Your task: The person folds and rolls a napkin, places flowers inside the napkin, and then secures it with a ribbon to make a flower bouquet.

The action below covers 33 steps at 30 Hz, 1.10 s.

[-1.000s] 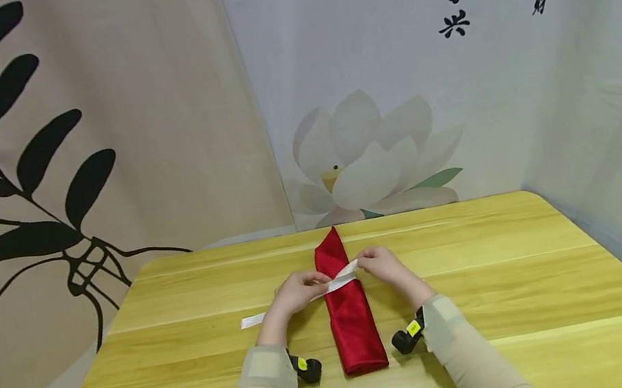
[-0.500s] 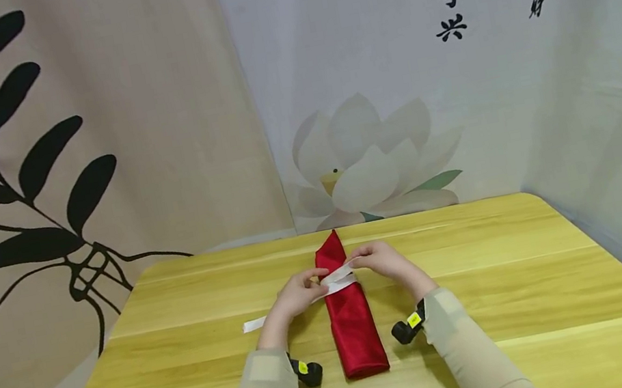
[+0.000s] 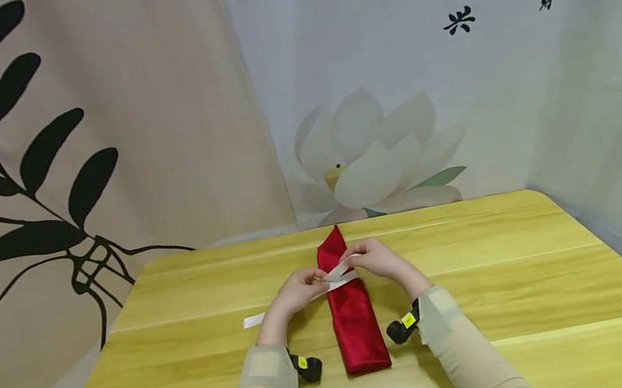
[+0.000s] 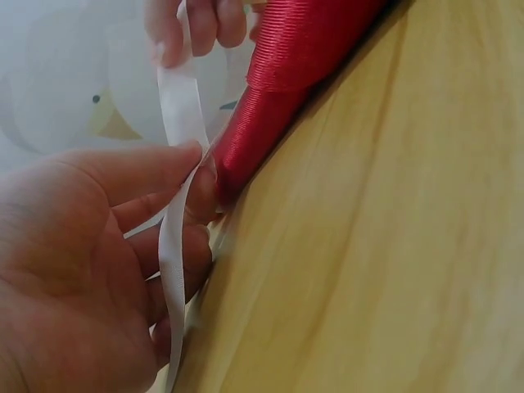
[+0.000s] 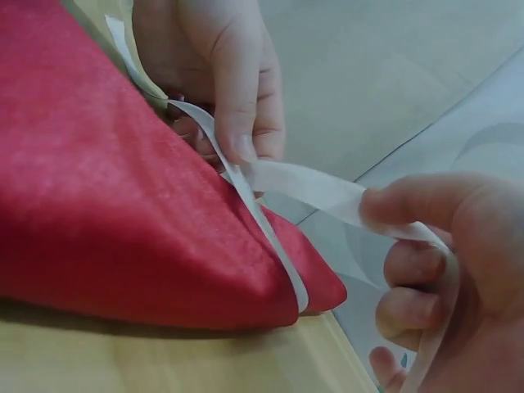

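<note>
A rolled red satin cloth (image 3: 359,331) lies lengthwise on the table, its far end coming to a point. Around its upper part runs a white ribbon (image 3: 343,279), whose loose tail (image 3: 254,320) stretches out to the left. At the cloth's left edge, my left hand (image 3: 298,290) pinches the ribbon between thumb and fingers where two lengths meet. My right hand (image 3: 381,258) pinches the other length above the cloth. In the right wrist view a flat ribbon stretch (image 5: 307,190) spans the two hands, and its end trails across my right palm (image 5: 483,262).
The wooden table (image 3: 522,295) extends widely on both sides of the cloth. Behind its far edge hangs a backdrop (image 3: 183,140) with printed leaves, a lotus and black characters. A small black camera (image 3: 307,368) sits at my left wrist, another camera (image 3: 403,328) at my right.
My right hand has moved slightly left, carrying its ribbon length from the cloth's right edge over the cloth. My left hand stays almost where it was. The head view shifts a little.
</note>
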Available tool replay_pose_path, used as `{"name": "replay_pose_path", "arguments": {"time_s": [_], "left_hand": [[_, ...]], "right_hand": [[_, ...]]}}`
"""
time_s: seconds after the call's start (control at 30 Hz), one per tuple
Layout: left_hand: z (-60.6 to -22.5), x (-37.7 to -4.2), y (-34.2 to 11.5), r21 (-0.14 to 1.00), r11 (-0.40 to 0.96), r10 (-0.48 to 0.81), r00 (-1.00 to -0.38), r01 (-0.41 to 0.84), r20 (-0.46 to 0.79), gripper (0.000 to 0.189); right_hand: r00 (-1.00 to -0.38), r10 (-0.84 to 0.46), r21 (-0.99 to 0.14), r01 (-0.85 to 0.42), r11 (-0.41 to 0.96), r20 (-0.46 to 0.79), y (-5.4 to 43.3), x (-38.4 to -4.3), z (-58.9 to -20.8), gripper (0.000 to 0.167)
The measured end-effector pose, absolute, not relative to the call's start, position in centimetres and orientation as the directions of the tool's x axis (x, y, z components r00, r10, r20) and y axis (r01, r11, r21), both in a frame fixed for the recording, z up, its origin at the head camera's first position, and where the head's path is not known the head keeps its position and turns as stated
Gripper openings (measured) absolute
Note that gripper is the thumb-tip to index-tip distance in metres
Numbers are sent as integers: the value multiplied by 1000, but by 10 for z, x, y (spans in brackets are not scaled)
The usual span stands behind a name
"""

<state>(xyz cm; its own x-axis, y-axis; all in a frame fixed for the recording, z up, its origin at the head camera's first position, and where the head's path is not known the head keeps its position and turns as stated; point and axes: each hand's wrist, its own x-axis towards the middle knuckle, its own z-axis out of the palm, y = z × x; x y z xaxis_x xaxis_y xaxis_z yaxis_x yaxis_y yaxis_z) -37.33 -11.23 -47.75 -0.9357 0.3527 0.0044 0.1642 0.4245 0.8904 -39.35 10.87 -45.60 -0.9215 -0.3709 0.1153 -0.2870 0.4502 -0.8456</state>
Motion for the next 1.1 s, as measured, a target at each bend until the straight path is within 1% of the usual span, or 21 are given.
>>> {"name": "replay_pose_path", "arguments": {"time_s": [0.1,0.23,0.57,0.73,0.9,1.1], "left_hand": [[-478,-375,-113,885,432,358,-934,171,5,11],[-481,-377,-115,885,436,358,-934,165,-3,10],[-481,-375,-117,883,441,371,-929,159,-18,15],[-477,-373,-118,874,456,370,-929,166,-17,20],[-473,-373,-117,858,490,373,-927,156,-44,27],[-473,-374,-115,851,503,373,-926,149,-59,26]], "right_hand": [[-929,-353,-839,-277,467,110,107,-392,-458,14],[-925,-366,-819,-285,497,100,105,-390,-461,13],[-881,-467,-795,-337,504,78,95,-383,-464,11],[-879,-471,-778,-349,522,78,90,-383,-466,10],[-882,-465,-762,-355,542,81,86,-382,-468,10],[-883,-461,-764,-357,537,88,86,-380,-467,12]]}}
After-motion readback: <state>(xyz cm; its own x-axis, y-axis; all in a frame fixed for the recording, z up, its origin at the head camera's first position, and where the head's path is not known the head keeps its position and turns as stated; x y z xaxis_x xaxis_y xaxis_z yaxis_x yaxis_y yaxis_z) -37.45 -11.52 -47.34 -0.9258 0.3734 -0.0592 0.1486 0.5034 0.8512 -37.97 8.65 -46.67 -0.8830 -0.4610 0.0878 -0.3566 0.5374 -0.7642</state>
